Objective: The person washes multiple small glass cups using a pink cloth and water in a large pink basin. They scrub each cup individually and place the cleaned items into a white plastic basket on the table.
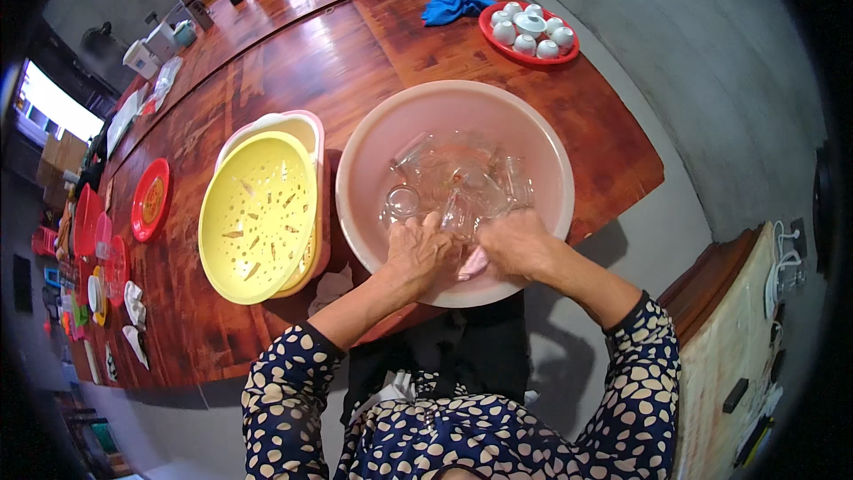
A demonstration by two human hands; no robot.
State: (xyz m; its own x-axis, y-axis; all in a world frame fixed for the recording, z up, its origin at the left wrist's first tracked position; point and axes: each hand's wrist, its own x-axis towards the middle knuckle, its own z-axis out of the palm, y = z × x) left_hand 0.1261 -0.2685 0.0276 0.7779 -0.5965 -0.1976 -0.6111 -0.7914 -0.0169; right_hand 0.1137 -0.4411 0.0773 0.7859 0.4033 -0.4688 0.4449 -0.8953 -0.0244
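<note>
Both my hands are down in a large pale pink basin (355,138) that holds water and several clear glasses (409,151). My left hand (421,244) is closed against a glass (458,213) in front of me, its fingertips partly hidden. A bunched pink cloth (474,264) sticks out beside my right hand (515,242), whose curled fingers grip it against the same glass. One round glass (402,201) shows its rim just above my left hand. Other glasses lie tilted along the far side of the basin.
A yellow colander (258,222) rests on a pinkish basket to the left. At the far right stand a red tray (576,44) of white cups (530,24) and a blue cloth (455,9). A red plate (151,200) lies farther left. The wooden table's edge (653,156) is to my right.
</note>
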